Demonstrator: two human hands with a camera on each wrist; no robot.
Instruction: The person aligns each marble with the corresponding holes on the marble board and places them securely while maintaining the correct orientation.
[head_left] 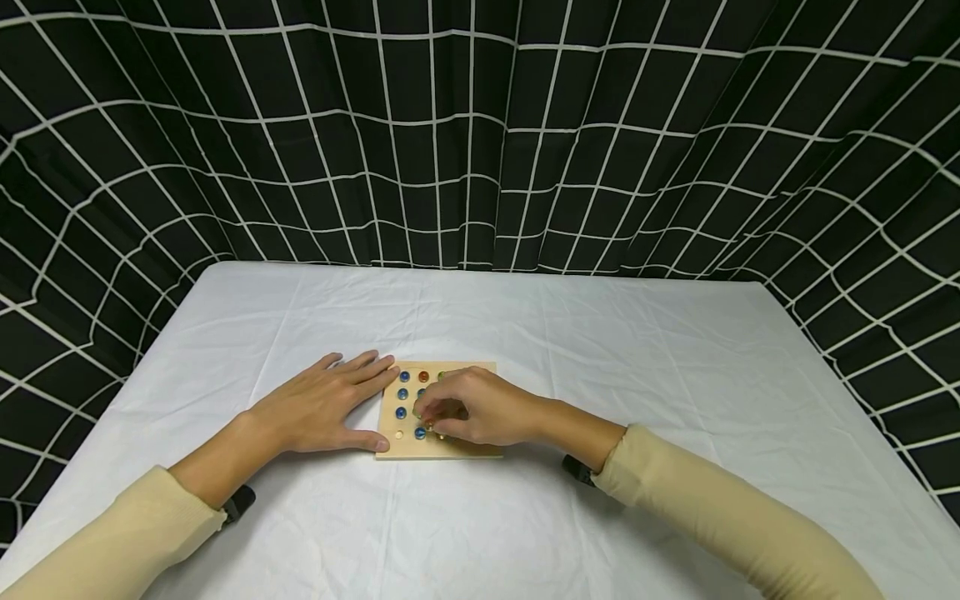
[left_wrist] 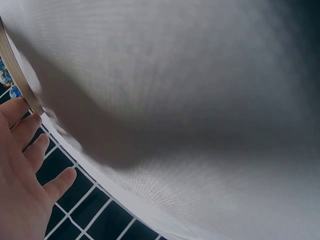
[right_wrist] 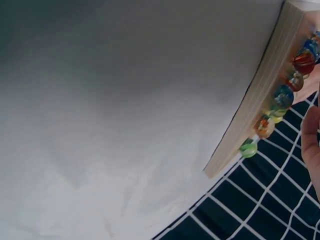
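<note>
A square wooden board lies on the white cloth, bearing glass marbles in rows. Blue marbles run down its left side, and a red marble sits in the far row. My left hand rests at the board's left edge with fingers spread, thumb on the near left corner. Over the board's near right part, my right hand has curled fingers and pinches a reddish marble, partly hidden by the fingertips. Beside it sits a blue marble. From the right wrist, a green marble shows along the board's side.
White cloth covers the table around the board. Behind and at both sides hangs a black curtain with a white grid. An uncovered hollow shows at the board's near left corner.
</note>
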